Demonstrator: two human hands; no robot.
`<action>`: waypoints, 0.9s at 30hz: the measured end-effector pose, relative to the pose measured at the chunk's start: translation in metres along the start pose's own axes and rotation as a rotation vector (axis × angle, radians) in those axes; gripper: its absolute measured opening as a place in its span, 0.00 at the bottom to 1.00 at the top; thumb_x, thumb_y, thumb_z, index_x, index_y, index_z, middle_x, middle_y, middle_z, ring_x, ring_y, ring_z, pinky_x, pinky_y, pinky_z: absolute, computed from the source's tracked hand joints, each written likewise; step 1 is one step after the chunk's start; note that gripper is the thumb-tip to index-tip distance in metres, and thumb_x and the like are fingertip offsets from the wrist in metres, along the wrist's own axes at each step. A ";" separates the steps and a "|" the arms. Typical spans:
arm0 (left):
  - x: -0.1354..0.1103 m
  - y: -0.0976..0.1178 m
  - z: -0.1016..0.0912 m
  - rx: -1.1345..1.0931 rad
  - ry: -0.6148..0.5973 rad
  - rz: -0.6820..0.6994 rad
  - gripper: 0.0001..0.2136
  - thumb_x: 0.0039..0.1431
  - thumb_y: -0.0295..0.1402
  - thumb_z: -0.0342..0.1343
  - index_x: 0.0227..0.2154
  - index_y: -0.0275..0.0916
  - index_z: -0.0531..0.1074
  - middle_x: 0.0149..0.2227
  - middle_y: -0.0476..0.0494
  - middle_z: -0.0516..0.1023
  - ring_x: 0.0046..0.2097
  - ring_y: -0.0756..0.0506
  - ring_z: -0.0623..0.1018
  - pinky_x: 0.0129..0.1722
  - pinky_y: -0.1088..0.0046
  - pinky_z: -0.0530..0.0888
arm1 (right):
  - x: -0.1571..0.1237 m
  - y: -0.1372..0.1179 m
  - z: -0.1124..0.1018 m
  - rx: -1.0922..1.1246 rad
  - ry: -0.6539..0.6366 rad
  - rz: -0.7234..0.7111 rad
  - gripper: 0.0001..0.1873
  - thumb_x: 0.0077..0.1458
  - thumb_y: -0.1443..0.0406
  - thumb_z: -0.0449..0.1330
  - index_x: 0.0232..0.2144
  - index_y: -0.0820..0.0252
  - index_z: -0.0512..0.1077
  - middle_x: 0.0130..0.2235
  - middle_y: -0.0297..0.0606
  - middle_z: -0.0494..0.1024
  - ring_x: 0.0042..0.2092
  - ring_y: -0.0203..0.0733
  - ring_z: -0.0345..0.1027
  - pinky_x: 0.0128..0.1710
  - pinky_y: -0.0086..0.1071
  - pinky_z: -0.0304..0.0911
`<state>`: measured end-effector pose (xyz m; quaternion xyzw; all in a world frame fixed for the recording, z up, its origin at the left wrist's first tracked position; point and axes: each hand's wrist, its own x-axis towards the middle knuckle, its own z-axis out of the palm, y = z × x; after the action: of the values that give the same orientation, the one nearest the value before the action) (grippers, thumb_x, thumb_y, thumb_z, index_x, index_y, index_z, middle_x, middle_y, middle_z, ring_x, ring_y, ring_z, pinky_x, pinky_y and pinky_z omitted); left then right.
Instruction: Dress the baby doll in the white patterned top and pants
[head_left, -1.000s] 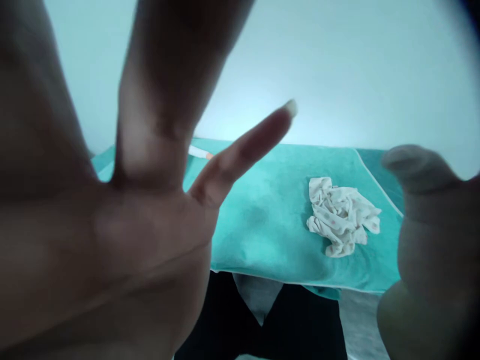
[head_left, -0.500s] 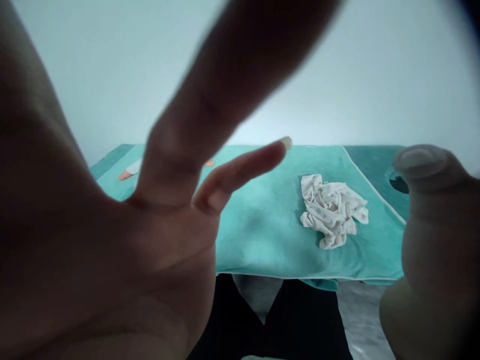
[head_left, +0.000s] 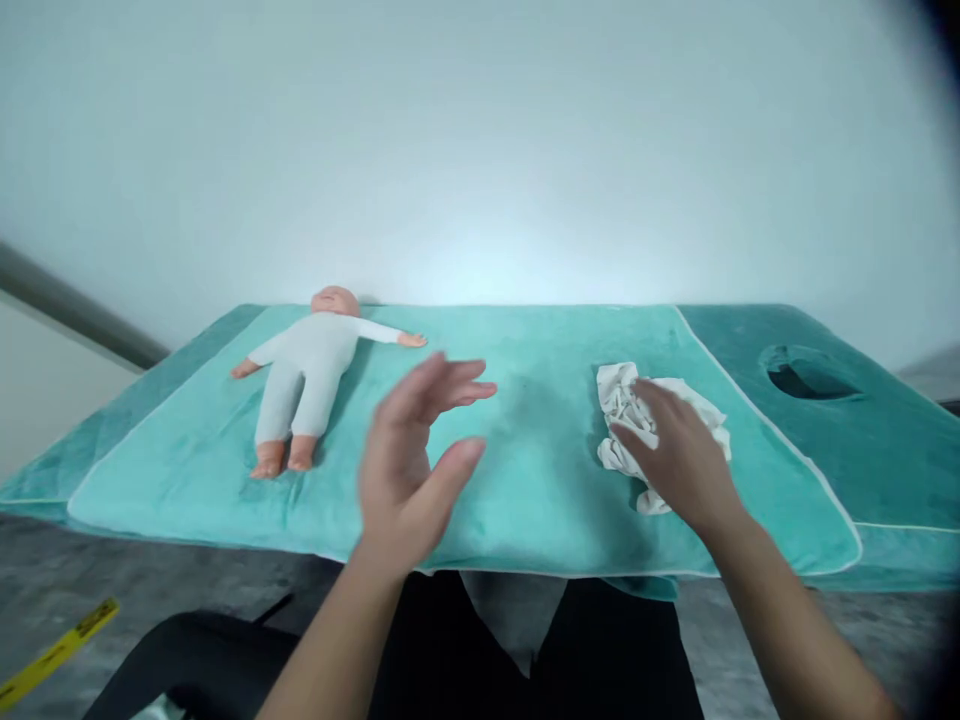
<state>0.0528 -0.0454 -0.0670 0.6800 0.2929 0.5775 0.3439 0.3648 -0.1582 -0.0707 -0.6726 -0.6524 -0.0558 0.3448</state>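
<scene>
A baby doll (head_left: pixel 307 375) in a pale grey suit lies on its back at the left of a teal towel (head_left: pixel 525 470). A crumpled white cloth (head_left: pixel 622 400) with small spots lies on the towel's right part. My right hand (head_left: pixel 671 450) rests on top of that cloth, fingers spread over it. My left hand (head_left: pixel 412 455) hovers over the towel's middle, fingers stretched out and apart, holding nothing, between the doll and the cloth.
The towel covers a teal padded table (head_left: pixel 862 440) with a face hole (head_left: pixel 806 378) at the right end. A pale wall (head_left: pixel 480 150) stands behind. Grey floor and a yellow strip (head_left: pixel 56 652) show at the lower left.
Both hands were right up against the camera and have dropped away to the table. The right one now lies on the white cloth. The doll has come into view.
</scene>
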 end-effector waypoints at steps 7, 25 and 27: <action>-0.011 -0.116 0.039 -0.094 -0.031 -0.589 0.23 0.59 0.46 0.58 0.54 0.41 0.67 0.45 0.40 0.78 0.33 0.48 0.80 0.30 0.71 0.74 | -0.064 0.090 0.038 -0.447 -0.200 0.087 0.29 0.60 0.56 0.58 0.62 0.50 0.62 0.59 0.45 0.70 0.56 0.57 0.66 0.49 0.47 0.65; -0.025 -0.148 0.029 -0.342 0.092 -0.643 0.18 0.56 0.42 0.62 0.46 0.38 0.71 0.40 0.42 0.78 0.34 0.48 0.79 0.32 0.71 0.76 | 0.057 0.004 -0.038 0.314 0.267 0.493 0.16 0.55 0.51 0.59 0.29 0.56 0.66 0.25 0.30 0.66 0.26 0.36 0.58 0.26 0.30 0.54; -0.024 -0.146 0.028 -0.369 0.085 -0.654 0.19 0.56 0.42 0.63 0.46 0.38 0.71 0.40 0.41 0.78 0.35 0.47 0.79 0.33 0.71 0.76 | 0.077 -0.026 -0.037 0.552 0.290 0.490 0.17 0.54 0.49 0.59 0.29 0.55 0.64 0.24 0.29 0.64 0.24 0.35 0.57 0.24 0.30 0.55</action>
<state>0.0766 0.0184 -0.2012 0.4526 0.3996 0.5082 0.6142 0.3662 -0.1159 0.0081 -0.6754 -0.4075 0.1112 0.6045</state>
